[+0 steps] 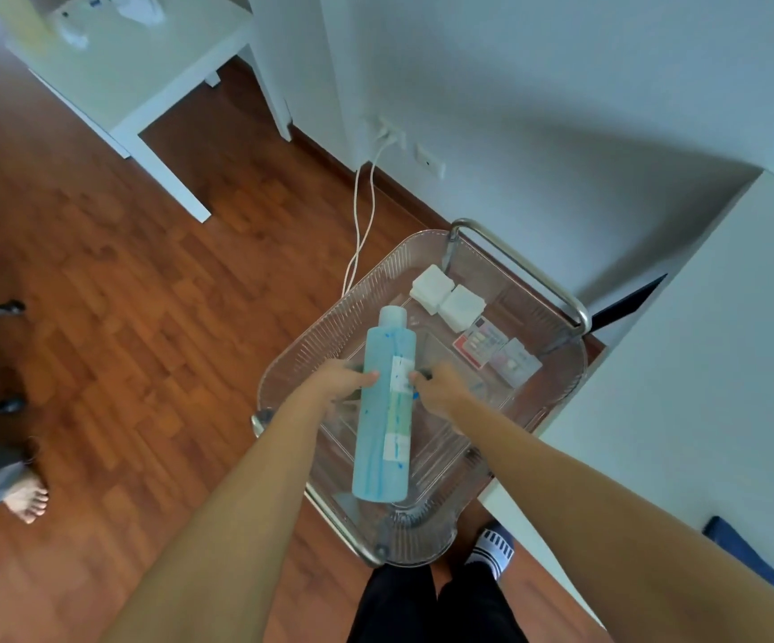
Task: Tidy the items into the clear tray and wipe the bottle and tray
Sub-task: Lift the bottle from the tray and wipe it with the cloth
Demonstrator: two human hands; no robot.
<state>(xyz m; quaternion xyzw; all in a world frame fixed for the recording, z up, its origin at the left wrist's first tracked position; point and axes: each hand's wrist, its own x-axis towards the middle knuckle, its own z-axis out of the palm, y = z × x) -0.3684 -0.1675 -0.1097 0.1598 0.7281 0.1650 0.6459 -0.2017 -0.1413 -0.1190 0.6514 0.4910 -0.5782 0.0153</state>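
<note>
Blue bottle (387,406) – held over clear tray (329,327) | left hand (343,378) and right hand (438,387) grip its middle | looks full, heavy, slick – hold mid-body, both sides | pads, cards already in tray

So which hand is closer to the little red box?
Right. The right hand is just in front of the red box, slightly left of it; the left hand is farther away, across the blue bottle.
</note>
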